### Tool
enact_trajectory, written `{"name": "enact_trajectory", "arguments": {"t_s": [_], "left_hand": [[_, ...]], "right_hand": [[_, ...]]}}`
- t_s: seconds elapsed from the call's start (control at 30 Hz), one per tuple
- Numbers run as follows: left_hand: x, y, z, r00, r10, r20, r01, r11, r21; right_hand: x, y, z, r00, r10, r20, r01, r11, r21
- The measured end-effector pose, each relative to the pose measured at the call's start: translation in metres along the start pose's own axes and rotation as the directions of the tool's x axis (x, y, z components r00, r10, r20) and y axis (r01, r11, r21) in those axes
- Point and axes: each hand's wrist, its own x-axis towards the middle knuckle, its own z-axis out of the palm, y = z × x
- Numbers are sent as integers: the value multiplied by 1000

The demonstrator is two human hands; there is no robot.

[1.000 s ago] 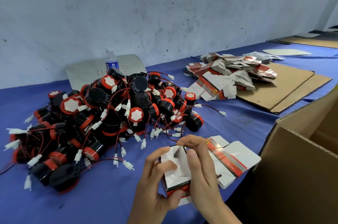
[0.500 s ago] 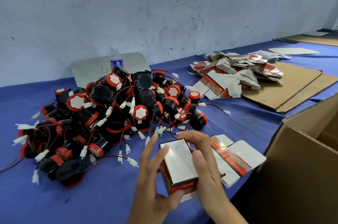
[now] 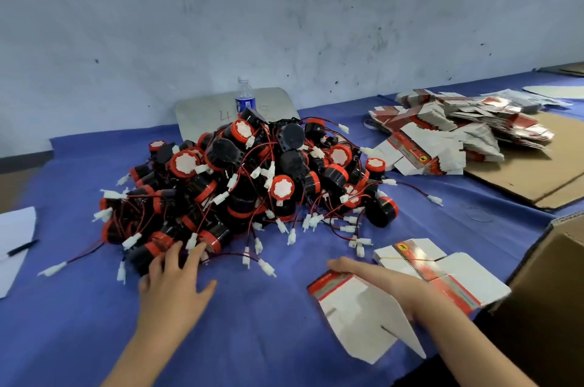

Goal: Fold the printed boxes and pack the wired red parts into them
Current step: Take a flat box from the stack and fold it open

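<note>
Reaching forward, the left hand has its fingers spread and straight, and its blurred tips seem to touch the nearest piece of the pile of wired red parts, which fills the middle of the table. The right hand lies with stretched fingers on a half-folded printed box near the front edge, its flaps open. Flat box blanks lie just behind this hand. A cardboard carton stands at the right edge.
</note>
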Motion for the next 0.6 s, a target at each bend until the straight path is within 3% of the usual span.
{"name": "enact_trajectory", "arguments": {"t_s": [0.03, 0.1, 0.17, 0.23, 0.3, 0.37, 0.43, 0.5, 0.57, 0.6], "left_hand": [[-1, -8, 5, 1000, -9, 29, 8, 999, 39], [-3, -14, 9, 1000, 13, 13, -14, 1000, 10], [-1, -13, 9, 1000, 14, -28, -16, 998, -65], [4, -16, 6, 997, 27, -71, -39, 984, -175], [8, -21, -1, 985, 76, -155, -122, 941, -315], [9, -23, -17, 978, 4, -209, -126, 809, -574], [7, -18, -37, 979, -142, -145, -44, 548, -835], [3, -5, -54, 974, -203, -97, -27, 323, -946], [-2, 18, -69, 986, -169, -11, 7, 102, -995], [-5, 32, -77, 994, -107, 32, 33, -1, -999]], "right_hand": [[0, -9, -3, 998, 66, 11, -63, 980, -188], [8, -24, -7, 997, 71, 27, -53, 906, -420], [19, -39, -7, 998, 56, -37, -67, 824, -562], [26, -51, -3, 983, 177, -51, -162, 699, -696], [32, -57, -8, 983, 170, -69, -169, 693, -701], [34, -60, -22, 988, 24, -153, -115, 775, -622], [28, -61, -35, 947, -205, -245, 29, 819, -573], [15, -62, -39, 783, -511, -356, 214, 758, -616], [-2, -63, -32, 472, -804, -362, 437, 570, -696], [-13, -66, -22, 317, -910, -268, 536, 404, -741]]}}
